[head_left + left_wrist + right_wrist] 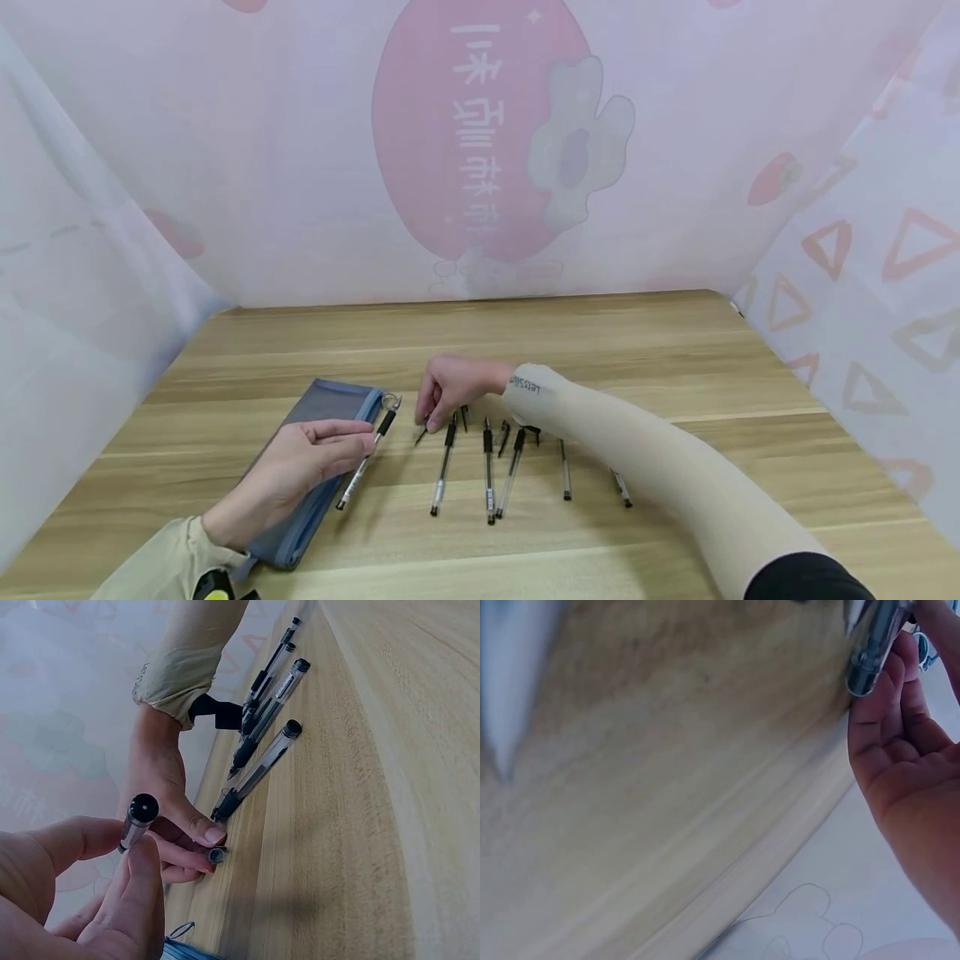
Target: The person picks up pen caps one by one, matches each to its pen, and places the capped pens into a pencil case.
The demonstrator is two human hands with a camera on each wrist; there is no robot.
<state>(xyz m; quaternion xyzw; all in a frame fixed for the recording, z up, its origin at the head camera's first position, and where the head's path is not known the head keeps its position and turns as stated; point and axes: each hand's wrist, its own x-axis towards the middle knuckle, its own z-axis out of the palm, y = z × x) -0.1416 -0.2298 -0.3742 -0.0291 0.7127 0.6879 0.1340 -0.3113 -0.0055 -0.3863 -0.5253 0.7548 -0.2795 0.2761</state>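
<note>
My left hand (318,454) pinches a clear-barrelled gel pen (365,463) with a black grip, its tip pointing up and away. The pen is tilted beside the zip edge of a blue-grey mesh pencil case (307,417), which my left hand and forearm partly cover. To the right of it, my right hand (459,387) reaches down to the table and pinches a small clear pen cap (217,855) between thumb and fingers. In the right wrist view the clear cap (870,664) shows at the fingertips. Just right of that hand lies another uncapped pen (442,471).
Several more clear pens lie on the wooden table (600,550), among them one pen (489,475) in the middle and another pen (566,473) near my right sleeve (652,450). Small dark caps (503,437) lie behind them. A printed cloth (300,167) surrounds the table.
</note>
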